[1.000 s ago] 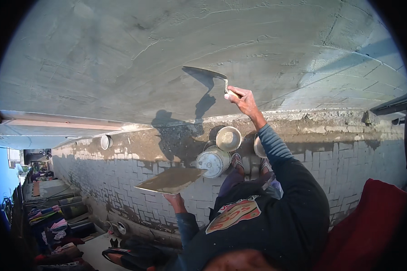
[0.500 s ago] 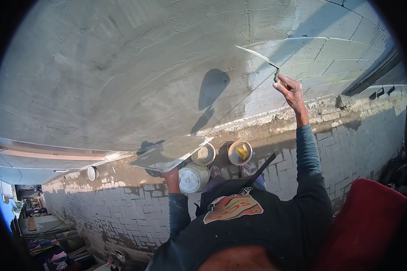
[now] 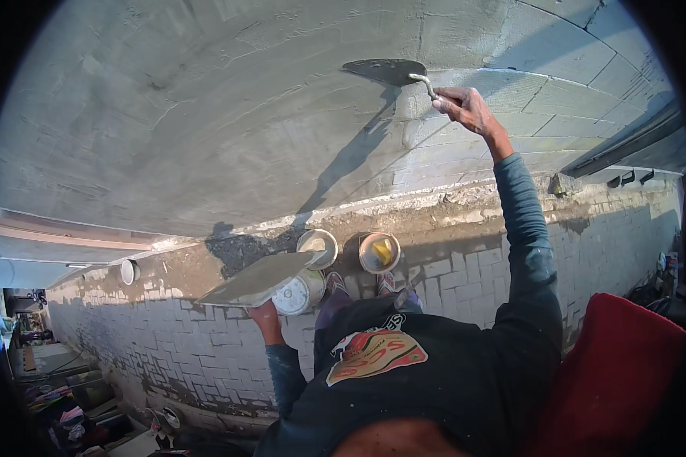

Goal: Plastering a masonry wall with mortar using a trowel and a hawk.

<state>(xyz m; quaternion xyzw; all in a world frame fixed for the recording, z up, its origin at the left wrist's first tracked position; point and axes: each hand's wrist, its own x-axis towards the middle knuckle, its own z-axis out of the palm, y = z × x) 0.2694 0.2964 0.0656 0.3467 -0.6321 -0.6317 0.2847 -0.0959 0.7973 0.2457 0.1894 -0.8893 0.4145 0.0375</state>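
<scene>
My right hand [image 3: 469, 112] is closed round the handle of a pointed trowel [image 3: 387, 71], its arm stretched up toward the wall. The dark blade lies against or very close to the grey plastered wall [image 3: 229, 114], near where the plaster meets bare blocks [image 3: 564, 84]; whether it touches I cannot tell. Lower left, my left hand [image 3: 265, 315] grips a flat plasterer's hawk [image 3: 259, 279] from beneath, with the fingers mostly hidden under the board. The hawk's top is grey and tilted, and it partly covers the buckets beside it.
By my feet stand a lidded white bucket [image 3: 292, 295], a second bucket [image 3: 317, 248] and a round tub [image 3: 379, 253] with a yellow thing inside. A small white pail [image 3: 129, 272] is farther left. Paving bricks [image 3: 190, 343] cover the ground. Red cloth [image 3: 625, 365] is at the lower right.
The trowel has moved left and up onto or near the plaster, its blade now turned broad side to view. The hawk has dropped lower and to the left.
</scene>
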